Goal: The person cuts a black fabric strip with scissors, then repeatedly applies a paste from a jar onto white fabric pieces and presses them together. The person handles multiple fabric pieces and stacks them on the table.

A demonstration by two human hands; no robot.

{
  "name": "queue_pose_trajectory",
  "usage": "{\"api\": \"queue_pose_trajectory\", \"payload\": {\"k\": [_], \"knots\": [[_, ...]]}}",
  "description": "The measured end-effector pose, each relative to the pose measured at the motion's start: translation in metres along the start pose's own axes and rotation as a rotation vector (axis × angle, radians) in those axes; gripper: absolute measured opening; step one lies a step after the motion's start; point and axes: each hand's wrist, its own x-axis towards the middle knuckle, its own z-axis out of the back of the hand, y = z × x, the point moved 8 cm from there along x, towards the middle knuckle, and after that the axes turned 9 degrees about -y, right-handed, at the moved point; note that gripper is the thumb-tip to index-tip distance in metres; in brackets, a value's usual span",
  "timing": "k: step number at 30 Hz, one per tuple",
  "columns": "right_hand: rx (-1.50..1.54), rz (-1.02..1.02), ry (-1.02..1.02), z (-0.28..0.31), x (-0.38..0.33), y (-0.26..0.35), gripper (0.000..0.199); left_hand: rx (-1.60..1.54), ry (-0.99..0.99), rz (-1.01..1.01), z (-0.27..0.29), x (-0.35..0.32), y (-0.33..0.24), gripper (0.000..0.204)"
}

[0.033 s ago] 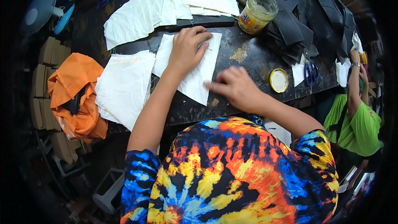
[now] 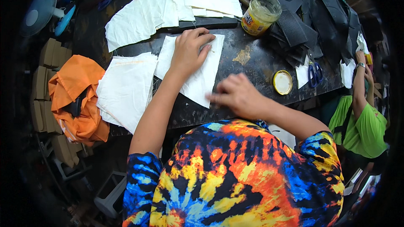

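A folded white cloth piece (image 2: 201, 77) lies on the dark, scuffed table in front of me. My left hand (image 2: 191, 52) rests on its upper part, palm down with fingers spread and slightly bent. Near the cloth's lower right corner is my right hand (image 2: 237, 94), one finger stretched toward the edge and the others loosely bent. That hand is a little blurred, and I see nothing held in it. Whether its fingertip touches the cloth I cannot tell. To the left lies a stack of white cloth pieces (image 2: 128, 88), reaching over the table's front edge.
More white cloth (image 2: 139, 27) lies at the back. An open glass jar (image 2: 261, 14) stands beside black flat pieces (image 2: 294, 27); its lid (image 2: 282, 82) and blue-handled scissors (image 2: 314, 73) lie nearer. Orange cloth (image 2: 78, 96) sits left. A person in green (image 2: 362, 126) works at right.
My right hand has shifted very slightly down toward me, beside the cloth's corner. My left hand stays in place on the cloth.
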Motion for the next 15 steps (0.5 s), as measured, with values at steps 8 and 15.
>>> {"api": "queue_pose_trajectory", "payload": {"k": [8, 15], "knots": [[-0.163, -0.097, -0.143, 0.014, 0.007, -0.051, 0.061, 0.002, -0.031, -0.028, 0.002, 0.0, -0.005, 0.033], [-0.495, -0.149, -0.236, 0.031, 0.032, -0.105, 0.055, 0.008, -0.028, -0.016, 0.003, 0.001, -0.006, 0.036]]}}
